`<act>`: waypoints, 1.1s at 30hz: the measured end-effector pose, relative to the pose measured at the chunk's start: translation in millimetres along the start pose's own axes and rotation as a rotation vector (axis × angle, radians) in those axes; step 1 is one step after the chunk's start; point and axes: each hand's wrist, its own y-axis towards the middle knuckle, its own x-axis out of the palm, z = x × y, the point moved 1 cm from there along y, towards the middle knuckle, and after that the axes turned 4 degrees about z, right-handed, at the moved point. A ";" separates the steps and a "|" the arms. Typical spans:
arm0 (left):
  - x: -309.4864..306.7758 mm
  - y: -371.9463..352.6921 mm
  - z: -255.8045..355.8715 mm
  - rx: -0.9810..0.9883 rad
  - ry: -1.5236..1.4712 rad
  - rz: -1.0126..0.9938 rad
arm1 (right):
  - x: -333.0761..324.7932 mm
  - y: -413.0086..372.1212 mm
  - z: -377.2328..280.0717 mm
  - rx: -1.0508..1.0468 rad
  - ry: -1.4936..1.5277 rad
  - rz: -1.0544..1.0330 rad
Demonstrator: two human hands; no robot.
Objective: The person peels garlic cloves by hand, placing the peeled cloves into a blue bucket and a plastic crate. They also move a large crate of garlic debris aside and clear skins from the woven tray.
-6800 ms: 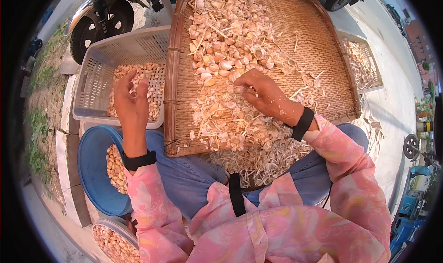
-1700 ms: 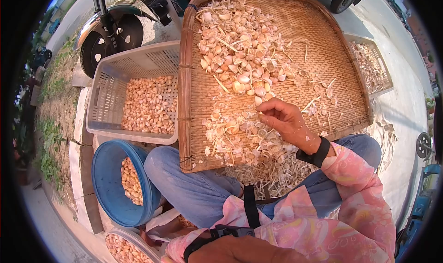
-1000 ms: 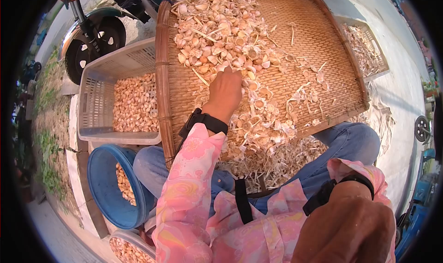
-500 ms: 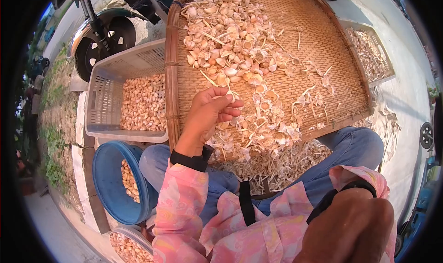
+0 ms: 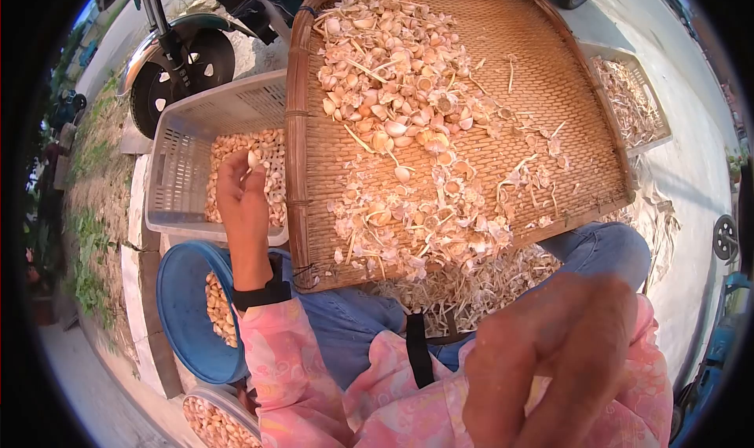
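My left hand (image 5: 245,193) is raised over the grey plastic crate (image 5: 177,169), its thumb and fingers pinching a pale garlic clove (image 5: 253,159). Below it in the crate lie many loose garlic cloves (image 5: 275,201). Large and blurred, my right hand (image 5: 554,346) is close to the camera at the lower right, above my lap. Its fingers bend downward, and their tips are hidden. A woven bamboo tray (image 5: 518,32) lies in front of me with a heap of garlic cloves (image 5: 393,63) at its far left. Papery skins and dry stems (image 5: 440,212) are scattered nearer me.
At the left stand a blue bucket (image 5: 174,314) with cloves inside and a tub of cloves (image 5: 220,424). Another crate (image 5: 632,95) of dry scraps sits right of the tray. More scraps (image 5: 503,279) lie between my knees. A wheeled vehicle (image 5: 177,71) stands at the upper left.
My left hand has moved left from the tray to over the crate, with a clove in its fingers. My right hand has shifted left and up, nearer the middle.
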 end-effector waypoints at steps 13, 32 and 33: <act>43.5 -81.7 75.9 -0.017 -0.216 -0.649 | -114.6 6.2 68.4 0.339 -0.556 0.384; 92.8 -85.3 28.7 0.235 0.369 -0.412 | -94.6 -1.1 62.7 -0.225 -1.434 0.116; 88.9 -75.8 18.1 0.205 0.497 -0.425 | -94.5 -1.3 63.0 -0.133 -1.344 0.157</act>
